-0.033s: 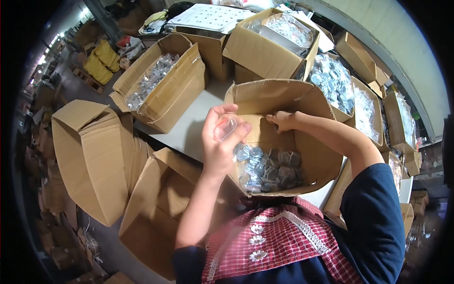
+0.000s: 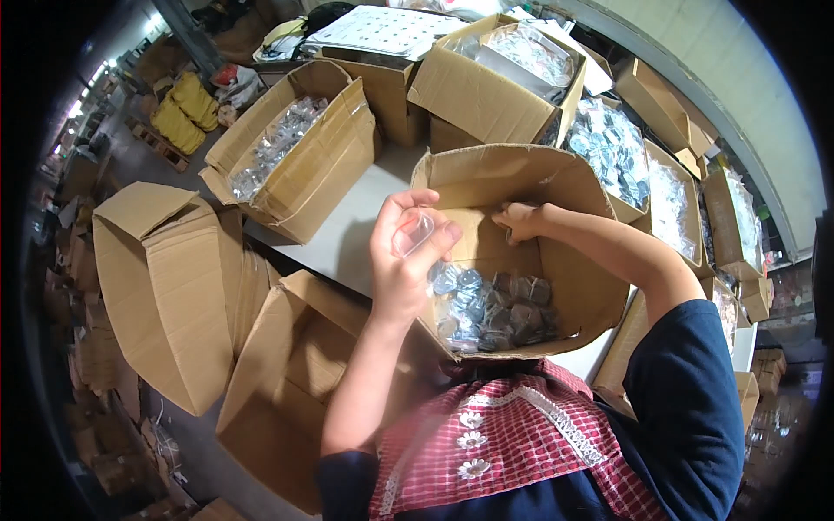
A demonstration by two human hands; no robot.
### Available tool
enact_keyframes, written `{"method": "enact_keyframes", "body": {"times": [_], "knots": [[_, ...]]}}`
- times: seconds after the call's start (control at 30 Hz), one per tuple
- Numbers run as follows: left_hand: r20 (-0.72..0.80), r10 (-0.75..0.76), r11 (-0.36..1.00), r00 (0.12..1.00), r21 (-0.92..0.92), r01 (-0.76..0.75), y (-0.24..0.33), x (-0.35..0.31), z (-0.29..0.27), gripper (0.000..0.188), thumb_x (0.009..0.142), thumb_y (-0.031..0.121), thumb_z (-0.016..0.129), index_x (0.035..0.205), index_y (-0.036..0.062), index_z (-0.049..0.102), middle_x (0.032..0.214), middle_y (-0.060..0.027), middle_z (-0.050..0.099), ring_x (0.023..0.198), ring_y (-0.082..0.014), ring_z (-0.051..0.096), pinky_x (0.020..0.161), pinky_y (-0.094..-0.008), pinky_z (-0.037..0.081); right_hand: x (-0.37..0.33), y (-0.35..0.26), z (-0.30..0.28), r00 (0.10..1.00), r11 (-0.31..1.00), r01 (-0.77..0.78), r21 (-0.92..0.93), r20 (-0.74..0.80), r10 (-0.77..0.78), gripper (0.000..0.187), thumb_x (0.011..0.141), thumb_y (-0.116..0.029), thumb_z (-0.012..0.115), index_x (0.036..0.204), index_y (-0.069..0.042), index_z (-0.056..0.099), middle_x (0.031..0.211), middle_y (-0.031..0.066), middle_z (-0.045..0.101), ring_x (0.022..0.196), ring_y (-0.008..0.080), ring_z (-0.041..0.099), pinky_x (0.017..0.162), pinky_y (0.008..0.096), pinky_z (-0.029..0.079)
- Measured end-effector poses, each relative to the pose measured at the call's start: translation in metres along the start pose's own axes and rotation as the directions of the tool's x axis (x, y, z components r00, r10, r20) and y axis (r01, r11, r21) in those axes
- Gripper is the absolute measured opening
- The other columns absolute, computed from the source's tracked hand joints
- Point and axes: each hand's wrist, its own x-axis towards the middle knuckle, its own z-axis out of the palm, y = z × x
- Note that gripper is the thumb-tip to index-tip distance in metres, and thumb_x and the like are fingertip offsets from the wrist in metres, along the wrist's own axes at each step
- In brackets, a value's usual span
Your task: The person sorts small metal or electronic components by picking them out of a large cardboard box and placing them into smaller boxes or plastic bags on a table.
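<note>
My left hand is raised over the left edge of an open cardboard box, its fingers closed on a small clear plastic bag with a reddish edge. Inside that box, near its back wall, my right hand is closed, thumb and fingers together. A small dark edge shows at the fingertips, too little to name. Below both hands, several round grey pieces in clear bags lie heaped at the near side of the box.
Left of the box stands a carton of bagged parts. An empty carton sits at the lower left, beside a tall carton. More filled boxes line the back and right. Printed sheets lie at the back.
My right hand has shifted slightly to the right inside the box, its fingers a little more curled. My left hand stays in place with the bag.
</note>
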Motion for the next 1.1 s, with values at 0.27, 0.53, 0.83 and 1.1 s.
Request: {"method": "enact_keyframes", "body": {"times": [0.27, 0.53, 0.83, 1.1], "knots": [[0.002, -0.035, 0.999, 0.999, 0.011, 0.035, 0.001, 0.003, 0.0, 0.037, 0.083, 0.004, 0.074, 0.113, 0.0036, 0.053, 0.081, -0.0008, 0.059, 0.067, -0.007, 0.052, 0.061, -0.0199, 0.042, -0.027, -0.078, 0.008, 0.952, 0.958, 0.28, 0.055, 0.11, -0.285, 0.032, 0.076, -0.024, 0.073, 0.1, -0.006, 0.062, 0.096, 0.0164, 0.067, 0.09, 0.0375, 0.064, 0.077, 0.0469, 0.05], [-0.003, -0.041, 0.994, 0.999, 0.099, 0.041, 0.002, 0.002, 0.0, 0.039, 0.082, 0.004, 0.075, 0.114, 0.0032, 0.052, 0.08, 0.0, 0.059, 0.069, -0.006, 0.052, 0.061, -0.0199, 0.042, -0.024, -0.042, 0.011, 0.944, 0.944, 0.327, -0.053, -0.033, -0.329, 0.029, 0.073, -0.012, 0.068, 0.1, -0.006, 0.061, 0.104, 0.0149, 0.061, 0.098, 0.0365, 0.062, 0.079, 0.0454, 0.052], [-0.024, -0.049, 0.99, 0.999, 0.134, 0.052, 0.002, 0.001, 0.004, 0.038, 0.083, 0.003, 0.074, 0.115, 0.0031, 0.053, 0.079, -0.0002, 0.06, 0.068, -0.0058, 0.052, 0.061, -0.0201, 0.041, -0.033, -0.054, 0.02, 0.971, 0.971, 0.235, -0.035, 0.057, -0.232, 0.051, 0.074, -0.019, 0.074, 0.119, -0.003, 0.055, 0.119, 0.0248, 0.055, 0.109, 0.0385, 0.058, 0.09, 0.0439, 0.049], [0.076, -0.067, 0.966, 0.995, 0.253, 0.045, -0.006, 0.005, 0.003, 0.036, 0.08, -0.002, 0.073, 0.111, 0.0027, 0.055, 0.082, 0.0009, 0.059, 0.075, -0.006, 0.057, 0.07, -0.0193, 0.046, -0.062, -0.063, -0.093, 0.861, 0.923, 0.345, 0.168, -0.448, -0.24, 0.027, 0.075, -0.014, 0.077, 0.092, -0.001, 0.06, 0.081, 0.0144, 0.065, 0.065, 0.0256, 0.064, 0.061, 0.0383, 0.052]]}}
